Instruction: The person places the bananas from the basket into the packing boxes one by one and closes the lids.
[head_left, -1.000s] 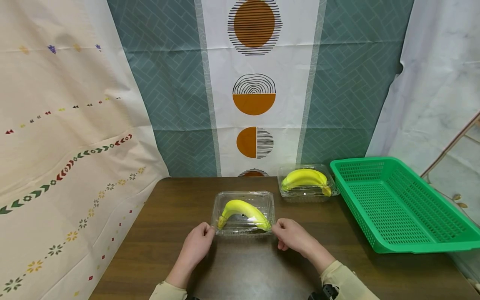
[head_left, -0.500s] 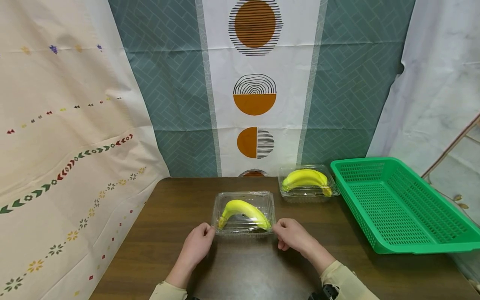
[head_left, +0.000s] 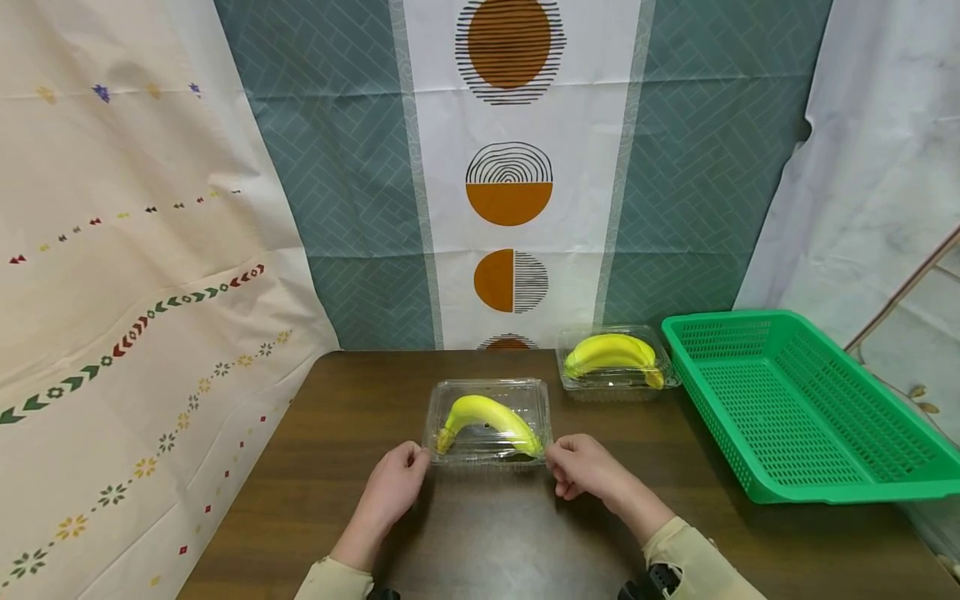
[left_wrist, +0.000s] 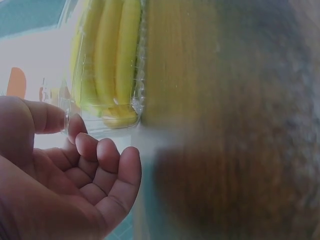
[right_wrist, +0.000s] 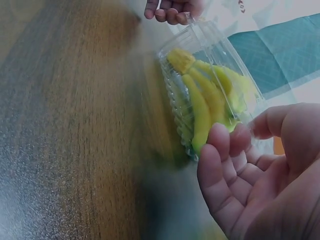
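A clear plastic clamshell box (head_left: 525, 396) with a bunch of yellow bananas (head_left: 491, 412) inside sits at the middle of the table, its lid down over the fruit. At its front left corner my left hand (head_left: 393, 483) pinches the rim between thumb and index finger. My right hand (head_left: 588, 467) pinches the front right corner in the same way. In the left wrist view, the other fingers of the left hand (left_wrist: 75, 170) curl loosely below the box. The right wrist view shows the right hand (right_wrist: 255, 175) with its remaining fingers loosely bent beside the bananas (right_wrist: 202, 95).
Behind and to the right stands a second clear box (head_left: 577, 387) holding bananas (head_left: 611, 354). Next to it is a green plastic basket (head_left: 750, 450) at the table's right side. Patterned cloths hang behind and at the left of the brown table (head_left: 300, 500).
The head view has tilted slightly down, so the scene sits a little higher in it. Both hands keep their hold on the box corners.
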